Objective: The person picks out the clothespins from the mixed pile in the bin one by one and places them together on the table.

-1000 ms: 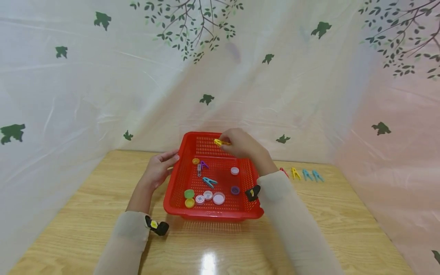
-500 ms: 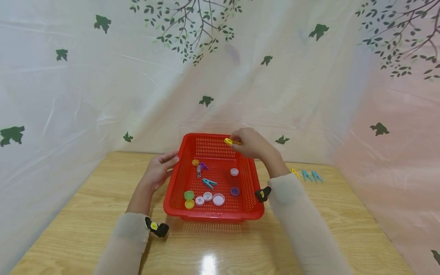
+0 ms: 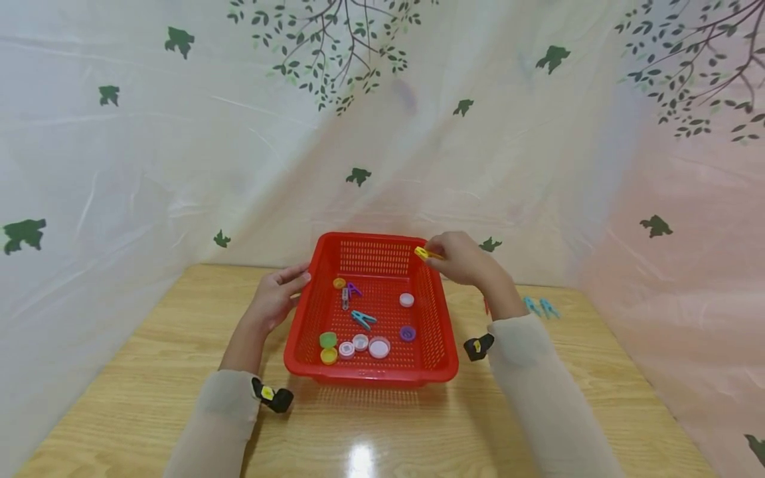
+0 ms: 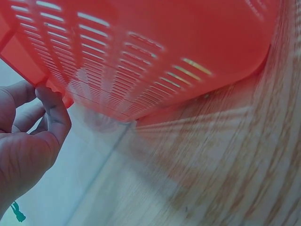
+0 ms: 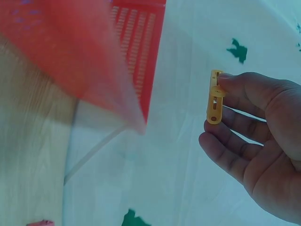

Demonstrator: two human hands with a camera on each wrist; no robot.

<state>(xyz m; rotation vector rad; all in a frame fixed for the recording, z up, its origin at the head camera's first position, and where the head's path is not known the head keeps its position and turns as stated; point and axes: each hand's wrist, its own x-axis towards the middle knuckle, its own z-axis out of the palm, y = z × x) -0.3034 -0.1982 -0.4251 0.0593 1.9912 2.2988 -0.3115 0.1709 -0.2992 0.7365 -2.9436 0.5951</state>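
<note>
My left hand (image 3: 277, 295) pinches the left rim of a red basket (image 3: 370, 376); the left wrist view shows thumb and fingers at that rim. Between thumb and fingers of my right hand (image 3: 466, 257) is a yellow clothespin (image 5: 215, 96), held near the basket's far right corner. Inside the basket lie a blue clothespin (image 3: 362, 318), a purple clothespin (image 3: 354, 289) and a small silvery clip (image 3: 344, 299). Several round caps are there too, among them a green cap (image 3: 327, 340), a yellow cap (image 3: 329, 356), a purple cap (image 3: 408, 333) and a white cap (image 3: 406, 300).
On the wooden table (image 3: 597, 398), right of the basket, lie two blue clothespins (image 3: 540, 307). A red piece (image 3: 487, 305) shows partly behind my right forearm. A pale curtain (image 3: 269, 166) with leaf prints hangs behind the table.
My right hand has moved right with the yellow clothespin, from over the basket's far side to its far right corner. The forearm now covers the yellow clothespin on the table. My left hand stays put.
</note>
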